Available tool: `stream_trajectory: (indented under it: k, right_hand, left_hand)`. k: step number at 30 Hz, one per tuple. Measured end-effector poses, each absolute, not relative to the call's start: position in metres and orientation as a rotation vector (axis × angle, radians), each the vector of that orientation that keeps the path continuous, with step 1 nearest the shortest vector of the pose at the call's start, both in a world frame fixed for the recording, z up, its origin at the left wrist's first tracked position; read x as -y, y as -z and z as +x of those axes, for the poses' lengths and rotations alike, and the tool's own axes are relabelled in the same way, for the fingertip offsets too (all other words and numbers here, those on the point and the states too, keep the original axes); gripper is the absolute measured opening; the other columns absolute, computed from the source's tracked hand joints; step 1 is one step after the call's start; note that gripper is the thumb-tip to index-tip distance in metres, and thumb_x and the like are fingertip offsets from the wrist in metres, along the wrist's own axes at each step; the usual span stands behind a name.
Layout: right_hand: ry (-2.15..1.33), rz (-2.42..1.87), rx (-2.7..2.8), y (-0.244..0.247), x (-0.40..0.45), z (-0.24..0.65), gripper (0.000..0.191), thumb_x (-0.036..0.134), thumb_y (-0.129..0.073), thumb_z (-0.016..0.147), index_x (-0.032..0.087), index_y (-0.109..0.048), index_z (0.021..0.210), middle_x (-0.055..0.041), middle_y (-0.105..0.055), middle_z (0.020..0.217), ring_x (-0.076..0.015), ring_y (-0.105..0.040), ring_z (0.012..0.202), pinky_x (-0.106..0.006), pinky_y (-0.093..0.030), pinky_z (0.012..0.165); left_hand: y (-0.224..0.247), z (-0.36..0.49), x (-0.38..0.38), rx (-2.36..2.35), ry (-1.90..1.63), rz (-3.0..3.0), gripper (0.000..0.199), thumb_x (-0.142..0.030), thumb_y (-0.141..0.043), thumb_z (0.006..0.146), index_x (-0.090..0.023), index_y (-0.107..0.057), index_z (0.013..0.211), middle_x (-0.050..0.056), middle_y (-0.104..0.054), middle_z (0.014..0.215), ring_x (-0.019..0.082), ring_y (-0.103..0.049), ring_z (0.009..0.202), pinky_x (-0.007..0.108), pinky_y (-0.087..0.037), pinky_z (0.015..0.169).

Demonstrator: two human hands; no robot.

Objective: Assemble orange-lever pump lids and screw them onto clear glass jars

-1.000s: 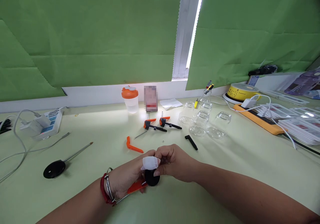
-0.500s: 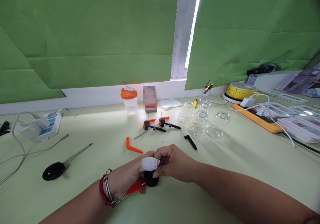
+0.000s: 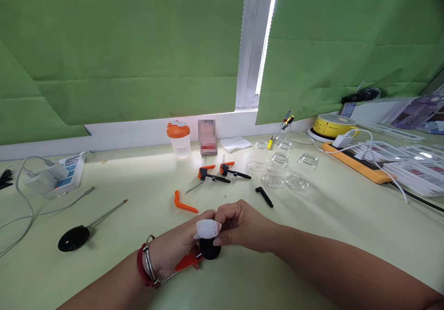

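Note:
My left hand [image 3: 187, 238], its thumb wrapped in a white bandage [image 3: 207, 228], is closed around an orange-and-black tool with a metal rod [image 3: 189, 260]. The tool's round black end [image 3: 211, 249] sticks out below the bandaged thumb. My right hand [image 3: 239, 224] is closed against the left one, its thumb on the black end; what lies between its fingertips is hidden. Just beyond the hands lie an orange bent lever [image 3: 185, 203], a tiny nut-like part [image 3: 225, 196] and a black L-shaped handle [image 3: 264, 197].
Two orange-and-black tools [image 3: 213, 176] lie farther back, near clear glass jars [image 3: 275, 171]. An orange-lidded cup [image 3: 179, 139] stands by the wall. At left are a black round-ended rod [image 3: 74, 238] and a power strip [image 3: 71, 173]; an orange power strip [image 3: 360, 163] sits at right.
Both hands stay closed together on the tool, almost still. The view has shifted very slightly; nothing on the table has moved.

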State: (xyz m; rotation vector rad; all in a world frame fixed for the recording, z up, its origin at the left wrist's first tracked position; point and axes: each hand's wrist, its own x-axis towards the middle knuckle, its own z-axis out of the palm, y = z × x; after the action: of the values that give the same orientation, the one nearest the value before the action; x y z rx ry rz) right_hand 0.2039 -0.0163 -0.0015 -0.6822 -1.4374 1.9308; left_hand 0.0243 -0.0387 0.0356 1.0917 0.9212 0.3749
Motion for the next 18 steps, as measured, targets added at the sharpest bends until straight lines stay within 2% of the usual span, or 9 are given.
stream_trajectory:
  k: [4,18]
  right_hand:
    - [-1.866,-0.71,1.52,0.0029,0.0151,0.2054,0.019,0.021,-0.08,0.061,0.014,-0.067,0.072,-0.0026,-0.065,0.081,-0.0145,-0.059,0.074,-0.031,-0.047,0.07]
    - [-1.802,-0.656,1.513,0.0061,0.0168,0.2034,0.016,0.016,-0.079,0.061,0.014,-0.065,0.069,-0.0009,-0.065,0.078,-0.0129,-0.059,0.072,-0.028,-0.048,0.067]
  left_hand:
    - [-0.0332,0.0232,0.0386,-0.892,-0.397,1.073,0.028,-0.045,-0.055,0.072,-0.022,-0.044,0.082,-0.002,-0.043,0.076,0.013,-0.046,0.068,0.023,-0.038,0.053]
    - [-0.0343,0.0236,0.0386,-0.875,-0.392,1.062,0.025,-0.043,-0.054,0.075,-0.022,-0.044,0.081,-0.002,-0.043,0.076,0.013,-0.045,0.068,0.022,-0.036,0.051]
